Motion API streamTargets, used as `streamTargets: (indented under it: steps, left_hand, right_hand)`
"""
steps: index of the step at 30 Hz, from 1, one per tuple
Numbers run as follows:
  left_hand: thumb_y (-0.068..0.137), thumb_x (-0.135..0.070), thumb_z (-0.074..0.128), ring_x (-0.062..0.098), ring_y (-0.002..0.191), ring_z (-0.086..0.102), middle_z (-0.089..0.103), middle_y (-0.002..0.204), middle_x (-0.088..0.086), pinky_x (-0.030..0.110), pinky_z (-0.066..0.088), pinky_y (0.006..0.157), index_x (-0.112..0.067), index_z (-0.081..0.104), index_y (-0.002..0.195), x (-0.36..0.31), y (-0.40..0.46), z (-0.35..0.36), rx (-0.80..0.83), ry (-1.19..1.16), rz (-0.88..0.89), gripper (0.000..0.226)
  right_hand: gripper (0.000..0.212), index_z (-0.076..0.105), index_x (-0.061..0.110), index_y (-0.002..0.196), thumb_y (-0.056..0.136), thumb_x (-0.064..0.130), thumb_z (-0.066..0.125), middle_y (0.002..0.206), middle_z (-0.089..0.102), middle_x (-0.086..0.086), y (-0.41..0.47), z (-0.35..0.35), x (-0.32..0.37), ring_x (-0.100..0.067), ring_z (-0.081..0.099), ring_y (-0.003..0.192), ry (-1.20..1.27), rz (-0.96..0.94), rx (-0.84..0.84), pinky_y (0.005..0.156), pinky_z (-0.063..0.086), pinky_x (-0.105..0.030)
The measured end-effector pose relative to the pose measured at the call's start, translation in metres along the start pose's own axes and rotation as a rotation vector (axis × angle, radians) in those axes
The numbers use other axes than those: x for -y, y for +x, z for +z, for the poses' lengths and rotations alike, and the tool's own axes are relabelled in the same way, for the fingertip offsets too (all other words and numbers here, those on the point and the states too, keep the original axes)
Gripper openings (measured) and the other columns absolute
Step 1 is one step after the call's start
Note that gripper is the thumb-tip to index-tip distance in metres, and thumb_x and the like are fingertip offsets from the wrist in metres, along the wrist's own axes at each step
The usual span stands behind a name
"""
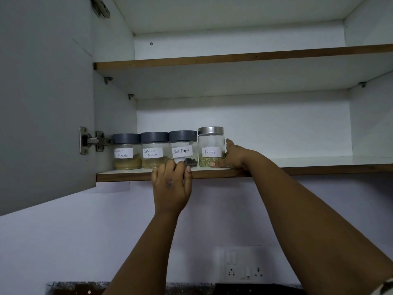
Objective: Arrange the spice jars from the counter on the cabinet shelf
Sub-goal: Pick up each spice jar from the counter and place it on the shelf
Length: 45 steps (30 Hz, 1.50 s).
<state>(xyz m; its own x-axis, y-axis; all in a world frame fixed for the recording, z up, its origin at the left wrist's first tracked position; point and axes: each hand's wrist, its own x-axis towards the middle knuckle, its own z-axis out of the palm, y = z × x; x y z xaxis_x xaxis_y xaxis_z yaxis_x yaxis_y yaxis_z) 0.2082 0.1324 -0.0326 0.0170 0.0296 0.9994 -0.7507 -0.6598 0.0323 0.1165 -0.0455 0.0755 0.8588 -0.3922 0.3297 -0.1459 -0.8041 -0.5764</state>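
Note:
Four labelled spice jars stand in a row at the left of the lower cabinet shelf: Garam Masala, Coriander Powder, Black Pepper and Fennel. The first three have grey lids; the Fennel jar has a silver lid. My left hand reaches up at the shelf's front edge, its curled fingers and thumb against the lower front of the Black Pepper jar. My right hand holds the Fennel jar from its right side, thumb at the front of its base, fingers behind it.
The open cabinet door hangs at the left on a metal hinge. An upper shelf lies above. The lower shelf runs on to the right of the jars. A wall socket plate sits below, above a dark counter edge.

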Motion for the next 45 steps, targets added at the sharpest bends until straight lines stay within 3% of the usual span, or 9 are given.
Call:
streamTargets:
  steps: [16, 18, 22, 27, 31, 35, 39, 42, 45]
  left_hand:
    - [0.100, -0.032, 0.034, 0.022, 0.081, 0.047, 0.052, 0.088, 0.004, 0.037, 0.036, 0.081, -0.014, 0.057, 0.089, -0.002, 0.001, -0.009, 0.126, 0.014, -0.023, 0.031]
    - [0.100, -0.032, 0.034, 0.022, 0.082, 0.048, 0.052, 0.088, 0.004, 0.037, 0.035, 0.081, -0.014, 0.058, 0.090, -0.002, 0.003, -0.010, 0.133, 0.019, -0.025, 0.032]
    - [0.101, -0.031, 0.034, 0.022, 0.082, 0.047, 0.052, 0.089, 0.005, 0.036, 0.033, 0.083, -0.014, 0.057, 0.090, -0.002, 0.003, -0.012, 0.151, 0.015, -0.013, 0.031]
    - [0.102, -0.028, 0.041, 0.025, 0.085, 0.048, 0.053, 0.092, 0.007, 0.038, 0.036, 0.084, -0.011, 0.057, 0.092, -0.005, 0.005, -0.021, 0.205, 0.010, -0.007, 0.026]
    - [0.101, -0.030, 0.043, 0.029, 0.087, 0.050, 0.055, 0.094, 0.011, 0.040, 0.037, 0.085, -0.007, 0.057, 0.093, -0.005, 0.008, -0.030, 0.230, 0.017, 0.019, 0.028]
    - [0.100, -0.038, 0.040, 0.035, 0.103, 0.055, 0.059, 0.108, 0.018, 0.043, 0.037, 0.095, -0.003, 0.060, 0.106, -0.012, 0.000, -0.038, 0.266, 0.007, -0.021, 0.042]
    - [0.094, -0.038, 0.046, 0.033, 0.146, 0.025, 0.030, 0.156, 0.016, 0.043, 0.019, 0.119, -0.006, 0.034, 0.149, -0.030, -0.043, -0.047, 0.376, -0.149, -0.141, 0.064]
    - [0.094, -0.040, 0.048, 0.033, 0.149, 0.016, 0.018, 0.161, 0.016, 0.047, 0.012, 0.119, -0.008, 0.023, 0.153, -0.044, -0.107, -0.062, 0.519, -0.247, -0.047, 0.072]
    - [0.091, -0.036, 0.054, 0.032, 0.147, 0.024, 0.027, 0.158, 0.014, 0.051, 0.018, 0.120, -0.009, 0.028, 0.152, -0.052, -0.195, -0.084, 0.667, -0.318, 0.042, 0.071]
  right_hand:
    - [0.106, 0.009, 0.006, 0.151, 0.079, 0.041, 0.077, 0.147, 0.040, -0.015, -0.005, -0.001, 0.004, -0.030, 0.043, 0.130, -0.067, 0.007, 0.008, 0.101, 0.039, -0.037]
    - [0.108, 0.003, 0.006, 0.153, 0.081, 0.040, 0.076, 0.150, 0.036, -0.016, -0.007, -0.002, 0.006, -0.031, 0.041, 0.132, -0.068, 0.007, 0.019, 0.104, 0.037, -0.037]
    - [0.123, -0.029, 0.008, 0.147, 0.085, 0.042, 0.071, 0.159, 0.019, -0.019, -0.017, -0.006, 0.011, -0.034, 0.028, 0.142, -0.070, 0.042, 0.067, 0.114, 0.027, -0.039]
    - [0.116, -0.033, 0.012, 0.146, 0.088, 0.059, 0.056, 0.159, 0.018, -0.019, -0.035, 0.001, 0.006, -0.035, 0.029, 0.142, -0.108, 0.080, 0.043, 0.114, 0.024, -0.043]
    - [0.088, -0.011, 0.011, 0.154, 0.093, 0.065, 0.023, 0.158, 0.024, -0.018, -0.047, 0.012, -0.002, -0.034, 0.034, 0.140, -0.414, 0.075, -0.109, 0.110, 0.028, -0.045]
    - [0.075, 0.032, 0.008, 0.148, 0.096, 0.061, 0.024, 0.149, 0.039, -0.018, -0.079, 0.016, -0.012, -0.036, 0.040, 0.134, -0.534, -0.011, -0.332, 0.109, 0.027, -0.047]
    - [0.065, 0.031, 0.015, 0.150, 0.096, 0.050, 0.040, 0.153, 0.031, -0.012, -0.121, 0.053, -0.048, -0.032, 0.024, 0.144, -0.501, -0.202, -0.548, 0.115, 0.020, -0.048]
    - [0.059, 0.041, 0.009, 0.144, 0.095, 0.042, 0.044, 0.143, 0.043, -0.013, -0.157, 0.105, -0.086, -0.031, 0.040, 0.132, -0.301, -0.236, -0.689, 0.105, 0.037, -0.044]
    - [0.056, 0.040, 0.012, 0.144, 0.096, 0.041, 0.046, 0.138, 0.045, -0.013, -0.198, 0.176, -0.145, -0.031, 0.041, 0.127, -0.276, -0.069, -0.509, 0.101, 0.034, -0.043]
